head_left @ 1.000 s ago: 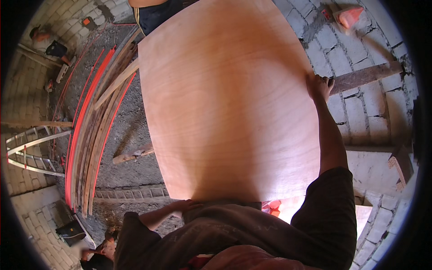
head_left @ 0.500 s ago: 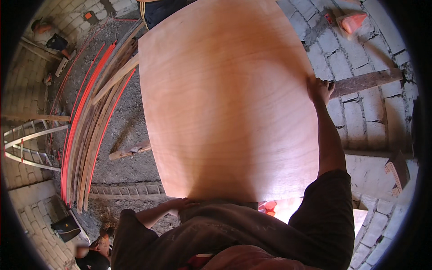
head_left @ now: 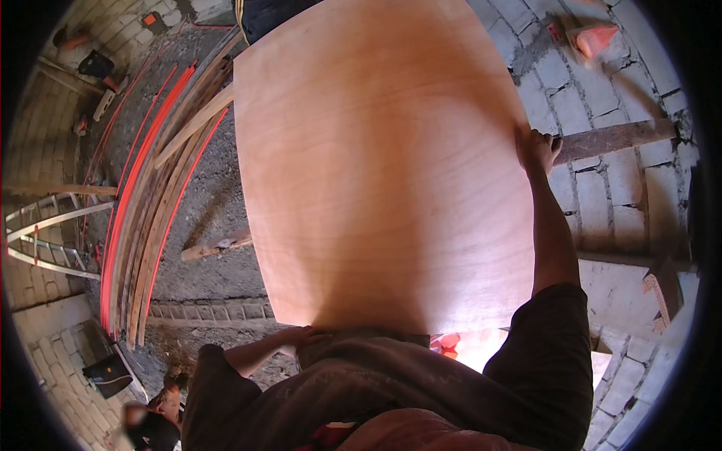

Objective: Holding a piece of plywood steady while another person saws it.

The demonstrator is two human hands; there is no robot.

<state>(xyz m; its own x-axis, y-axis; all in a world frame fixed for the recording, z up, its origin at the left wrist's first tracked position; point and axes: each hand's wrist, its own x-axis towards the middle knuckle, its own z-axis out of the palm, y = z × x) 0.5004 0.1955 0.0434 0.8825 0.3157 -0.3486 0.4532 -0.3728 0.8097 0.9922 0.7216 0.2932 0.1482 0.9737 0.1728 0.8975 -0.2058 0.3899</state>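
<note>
A large plywood sheet [head_left: 383, 173] spans the middle of my view, its near edge at my waist. My right hand [head_left: 540, 149] is closed around the sheet's right edge. My left hand [head_left: 302, 334] is low at the near edge by my body, partly hidden; I cannot tell how its fingers lie. Beyond the far left corner, another person's dark shorts [head_left: 265, 16] show, mostly hidden by the sheet.
Long planks [head_left: 171, 177] and red pipes [head_left: 131, 210] lie left on gravel, near an aluminium ladder [head_left: 53, 263]. Another person [head_left: 94, 64] is upper left, another [head_left: 154, 428] lower left. Block walls surround us; a board [head_left: 609, 139] sticks out right; a red bag [head_left: 590, 39] is upper right.
The surroundings have shifted slightly up and leftward in view around the sheet. My hands keep their places; more of the person beyond the sheet is now hidden.
</note>
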